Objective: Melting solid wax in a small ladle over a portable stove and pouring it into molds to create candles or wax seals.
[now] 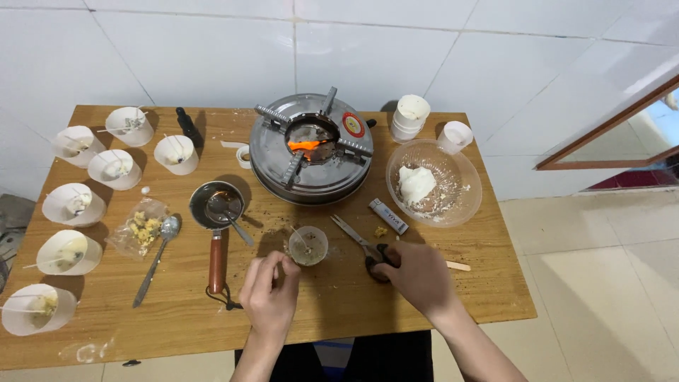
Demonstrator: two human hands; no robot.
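Observation:
My left hand (270, 291) rests on the wooden table (339, 304), its fingertips pinched at the left side of a small clear cup (308, 245) with a thin stick standing in it. My right hand (417, 274) covers the dark handles of a pair of scissors (356, 236) lying on the table, blades pointing up-left. A small yellowish crumb (380, 231) lies beside the blades.
A round metal stove (310, 150) with an orange flame burns at the table's centre back. A small wood-handled pot (216, 212), a spoon (159, 256), a bag of yellow bits (141, 229), several white paper cups (73, 205) at left, a clear bowl (433, 182) of white wax, stacked cups (411, 117).

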